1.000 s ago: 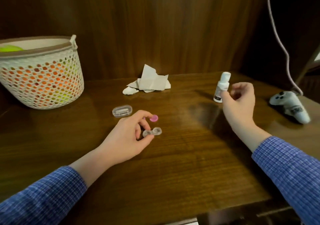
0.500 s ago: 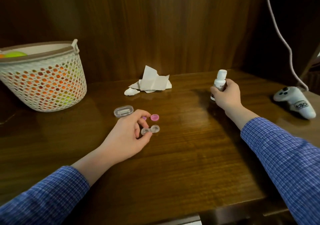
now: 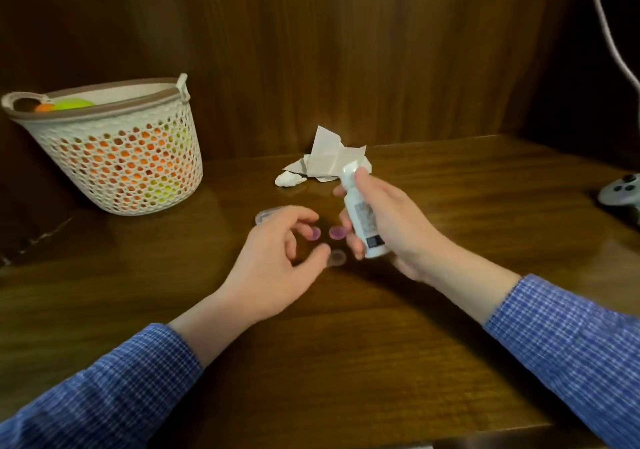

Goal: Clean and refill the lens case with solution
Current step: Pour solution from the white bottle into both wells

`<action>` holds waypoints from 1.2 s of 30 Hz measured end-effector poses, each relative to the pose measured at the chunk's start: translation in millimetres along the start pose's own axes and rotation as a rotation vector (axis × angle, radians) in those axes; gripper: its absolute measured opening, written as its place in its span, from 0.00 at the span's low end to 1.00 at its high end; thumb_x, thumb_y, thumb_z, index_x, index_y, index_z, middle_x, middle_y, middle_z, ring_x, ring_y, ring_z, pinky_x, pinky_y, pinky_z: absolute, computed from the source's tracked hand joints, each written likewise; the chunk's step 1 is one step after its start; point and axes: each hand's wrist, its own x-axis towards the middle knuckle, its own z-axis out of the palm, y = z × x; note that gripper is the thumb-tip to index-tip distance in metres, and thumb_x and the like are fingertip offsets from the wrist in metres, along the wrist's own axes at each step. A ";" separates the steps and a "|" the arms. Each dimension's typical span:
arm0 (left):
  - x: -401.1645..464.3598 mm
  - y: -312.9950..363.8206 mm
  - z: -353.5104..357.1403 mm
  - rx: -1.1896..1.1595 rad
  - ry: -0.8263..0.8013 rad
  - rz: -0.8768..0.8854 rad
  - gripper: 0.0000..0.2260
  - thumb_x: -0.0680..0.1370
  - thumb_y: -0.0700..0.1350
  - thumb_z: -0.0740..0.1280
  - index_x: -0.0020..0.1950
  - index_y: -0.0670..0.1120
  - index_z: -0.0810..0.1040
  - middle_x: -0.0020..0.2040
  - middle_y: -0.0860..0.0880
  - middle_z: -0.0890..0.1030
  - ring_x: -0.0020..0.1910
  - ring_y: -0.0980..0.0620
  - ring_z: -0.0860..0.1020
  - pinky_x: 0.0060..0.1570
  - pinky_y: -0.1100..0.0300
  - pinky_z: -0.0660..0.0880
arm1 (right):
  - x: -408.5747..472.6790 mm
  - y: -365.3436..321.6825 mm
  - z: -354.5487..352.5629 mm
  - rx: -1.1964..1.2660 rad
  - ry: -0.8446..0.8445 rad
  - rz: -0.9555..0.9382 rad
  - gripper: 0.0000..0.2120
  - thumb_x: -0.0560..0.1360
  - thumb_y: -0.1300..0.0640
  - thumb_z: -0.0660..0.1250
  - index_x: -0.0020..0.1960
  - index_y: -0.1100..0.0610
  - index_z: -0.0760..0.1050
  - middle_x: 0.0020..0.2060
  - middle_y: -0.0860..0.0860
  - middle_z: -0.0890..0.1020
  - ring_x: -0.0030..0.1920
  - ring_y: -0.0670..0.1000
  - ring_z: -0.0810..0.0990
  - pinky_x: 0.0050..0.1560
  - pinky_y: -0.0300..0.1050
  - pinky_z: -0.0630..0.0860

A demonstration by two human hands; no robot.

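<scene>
Two pink caps (image 3: 314, 233), one bottle (image 3: 362, 213), one basket (image 3: 128, 157).

Bottle (image 3: 362, 214) label print seems too blurred.

left hand (image 3: 277, 258) fingers loosely curled, right hand (image 3: 391, 227) clenched in grip
</scene>
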 end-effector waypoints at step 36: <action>-1.9 23.9 -22.5 -0.429 -0.248 0.083 0.18 0.84 0.47 0.60 0.42 0.38 0.81 0.39 0.54 0.78 0.42 0.56 0.75 0.45 0.67 0.70 | -35.7 4.7 28.4 0.561 -0.559 0.408 0.21 0.77 0.37 0.63 0.43 0.56 0.74 0.30 0.51 0.74 0.24 0.47 0.73 0.25 0.39 0.73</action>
